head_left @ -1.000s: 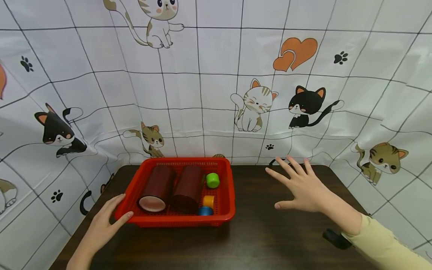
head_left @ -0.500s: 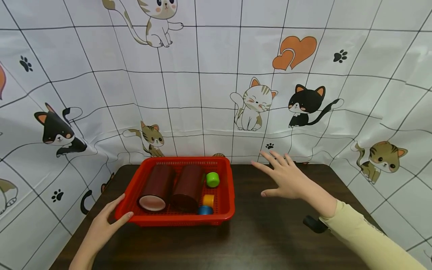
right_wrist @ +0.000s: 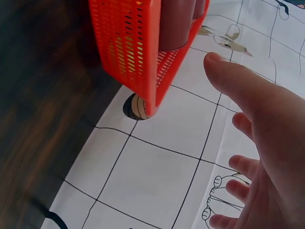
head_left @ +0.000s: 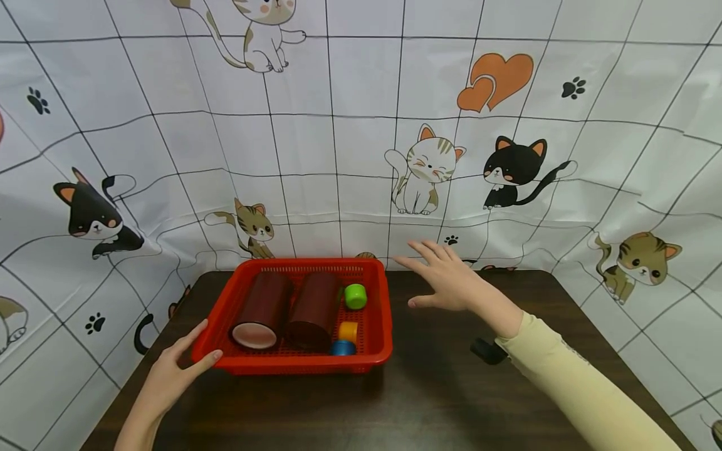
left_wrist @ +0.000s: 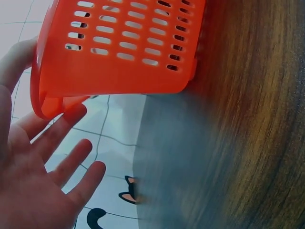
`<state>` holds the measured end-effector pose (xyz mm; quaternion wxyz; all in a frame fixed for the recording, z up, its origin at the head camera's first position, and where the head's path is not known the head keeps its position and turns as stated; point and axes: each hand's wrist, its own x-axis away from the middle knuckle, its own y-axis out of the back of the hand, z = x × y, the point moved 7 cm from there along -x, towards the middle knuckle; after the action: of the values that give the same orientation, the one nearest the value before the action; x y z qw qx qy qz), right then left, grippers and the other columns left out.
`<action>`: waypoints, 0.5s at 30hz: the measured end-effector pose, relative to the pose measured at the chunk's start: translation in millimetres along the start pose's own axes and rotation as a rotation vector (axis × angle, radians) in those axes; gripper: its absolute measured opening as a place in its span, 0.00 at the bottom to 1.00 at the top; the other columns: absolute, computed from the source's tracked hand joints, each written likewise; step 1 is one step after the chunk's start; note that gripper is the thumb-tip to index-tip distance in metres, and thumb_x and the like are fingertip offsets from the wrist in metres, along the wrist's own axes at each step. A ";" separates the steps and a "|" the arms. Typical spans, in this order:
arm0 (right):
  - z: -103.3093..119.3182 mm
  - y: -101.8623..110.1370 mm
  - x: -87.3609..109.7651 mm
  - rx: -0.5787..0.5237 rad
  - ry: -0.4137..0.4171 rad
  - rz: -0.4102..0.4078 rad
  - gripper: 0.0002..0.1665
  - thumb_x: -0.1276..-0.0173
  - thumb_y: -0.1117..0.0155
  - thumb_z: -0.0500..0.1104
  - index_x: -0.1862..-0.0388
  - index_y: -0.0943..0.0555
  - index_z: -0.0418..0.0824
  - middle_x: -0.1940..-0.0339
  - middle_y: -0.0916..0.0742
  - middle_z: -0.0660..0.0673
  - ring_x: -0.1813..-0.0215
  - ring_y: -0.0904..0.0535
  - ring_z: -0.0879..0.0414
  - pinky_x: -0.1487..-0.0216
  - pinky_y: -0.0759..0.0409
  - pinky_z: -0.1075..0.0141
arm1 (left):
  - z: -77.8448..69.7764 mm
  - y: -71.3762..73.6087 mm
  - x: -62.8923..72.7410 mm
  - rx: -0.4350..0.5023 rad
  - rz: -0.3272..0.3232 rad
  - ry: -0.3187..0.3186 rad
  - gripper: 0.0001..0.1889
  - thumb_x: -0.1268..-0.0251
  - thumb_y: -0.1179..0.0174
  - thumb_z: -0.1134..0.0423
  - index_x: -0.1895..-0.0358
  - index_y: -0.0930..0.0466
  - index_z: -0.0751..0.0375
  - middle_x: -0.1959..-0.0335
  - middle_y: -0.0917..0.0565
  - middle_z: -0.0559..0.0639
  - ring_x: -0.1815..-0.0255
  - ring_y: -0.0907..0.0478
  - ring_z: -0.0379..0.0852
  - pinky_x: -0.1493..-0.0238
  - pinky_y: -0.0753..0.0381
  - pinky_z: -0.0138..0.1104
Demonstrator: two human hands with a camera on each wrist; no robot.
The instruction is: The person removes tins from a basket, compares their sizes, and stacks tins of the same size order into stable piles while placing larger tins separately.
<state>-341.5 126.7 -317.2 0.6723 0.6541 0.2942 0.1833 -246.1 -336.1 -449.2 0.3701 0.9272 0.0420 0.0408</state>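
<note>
R hand (head_left: 451,282) now nearer basket (head_left: 293,363), fingers spread, empty; L hand (head_left: 166,379), fingers fairly straight, only touches it, so an R knock cd skid it.

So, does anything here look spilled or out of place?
Nothing looks spilled: two dark-brown cylinders lie inside the red perforated plastic basket. Only the white cat-print sheet behind looks odd: wrinkled, its lines wavy.

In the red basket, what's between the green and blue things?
The head view shows a yellow thing between the green thing and the blue thing in the red basket.
</note>
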 end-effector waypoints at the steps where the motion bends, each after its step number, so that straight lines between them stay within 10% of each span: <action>1: 0.2 -0.5 -2.8 -0.012 -0.003 0.005 0.52 0.41 0.30 0.65 0.21 0.40 0.57 0.18 0.42 0.41 0.20 0.49 0.38 0.24 0.47 0.32 | 0.4 0.1 -0.2 -0.001 0.005 0.007 0.45 0.33 0.40 0.42 0.19 0.55 0.46 0.23 0.46 0.73 0.26 0.48 0.77 0.40 0.42 0.75; 15: 11.7 1.5 -49.7 -0.034 0.015 0.035 0.50 0.39 0.31 0.63 0.22 0.39 0.55 0.19 0.41 0.39 0.20 0.46 0.37 0.23 0.41 0.39 | 3.3 0.8 -3.4 0.003 0.030 0.041 0.46 0.34 0.40 0.40 0.19 0.57 0.42 0.21 0.50 0.71 0.25 0.50 0.76 0.39 0.41 0.73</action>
<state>-371.7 86.4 -308.3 0.6779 0.6461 0.2846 0.2050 -249.1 -339.3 -451.2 0.3669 0.9273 0.0358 0.0654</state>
